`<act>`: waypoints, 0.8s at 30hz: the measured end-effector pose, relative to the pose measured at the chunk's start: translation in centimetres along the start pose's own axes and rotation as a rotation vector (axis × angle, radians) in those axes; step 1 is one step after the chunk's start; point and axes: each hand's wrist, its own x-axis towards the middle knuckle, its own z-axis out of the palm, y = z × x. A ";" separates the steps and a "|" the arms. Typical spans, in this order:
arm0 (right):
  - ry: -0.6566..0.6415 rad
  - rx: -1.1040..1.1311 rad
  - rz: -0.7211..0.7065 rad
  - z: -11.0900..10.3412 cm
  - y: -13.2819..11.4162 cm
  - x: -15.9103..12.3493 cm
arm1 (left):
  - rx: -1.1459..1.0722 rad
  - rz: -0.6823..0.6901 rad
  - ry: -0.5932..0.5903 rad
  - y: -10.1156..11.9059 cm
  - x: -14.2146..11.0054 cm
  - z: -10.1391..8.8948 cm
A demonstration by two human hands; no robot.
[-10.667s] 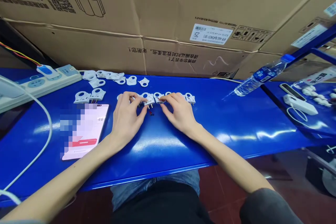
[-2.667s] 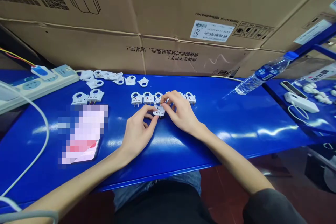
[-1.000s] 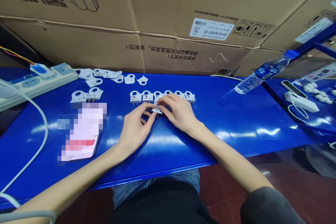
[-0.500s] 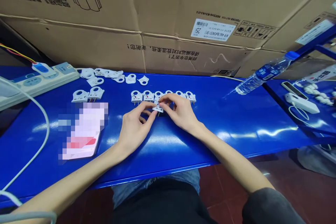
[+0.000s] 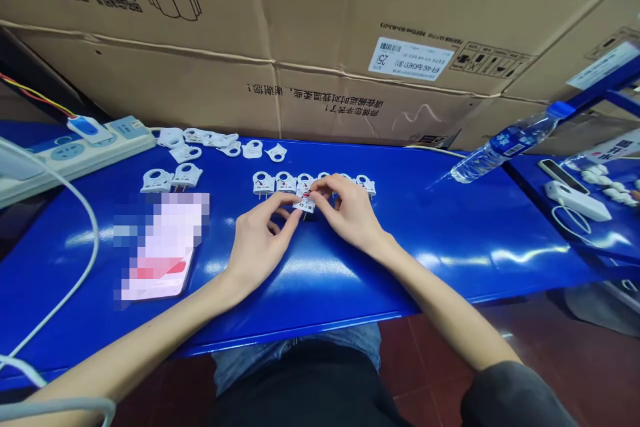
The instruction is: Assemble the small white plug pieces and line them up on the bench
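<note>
A small white plug part (image 5: 304, 204) with metal pins is pinched between both my hands just above the blue table (image 5: 450, 233). My left hand (image 5: 260, 243) grips its near side with thumb and forefinger. My right hand (image 5: 350, 213) holds its far side with curled fingers. Right behind them stands a row of several like white plug parts (image 5: 275, 183) on their pins. A red bit shows on the held part.
Loose white plug shells (image 5: 220, 141) lie at the back left, with two more (image 5: 170, 179) nearer. A phone (image 5: 160, 247) lies left of my hands. A power strip (image 5: 75, 150) with cables is far left. A water bottle (image 5: 505, 143) lies at right. Cardboard boxes (image 5: 300, 47) wall the back.
My hands have stayed together on the plug part, shifting it slightly. Much earlier both hands lay flat on the row of parts.
</note>
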 end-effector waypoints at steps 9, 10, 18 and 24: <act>-0.031 -0.068 -0.054 0.1 0.0 -0.3 | 0.023 0.080 -0.002 -0.3 0.1 0.0; -0.030 -0.071 -0.060 0.1 0.0 -0.3 | 0.026 0.087 -0.007 -0.3 0.1 0.0; -0.001 -0.101 -0.104 0.0 -0.1 -0.4 | 0.035 0.081 -0.033 -0.2 0.1 -0.1; -0.026 -0.109 -0.078 -0.3 -0.3 -0.3 | 0.004 0.033 -0.036 0.0 0.0 0.1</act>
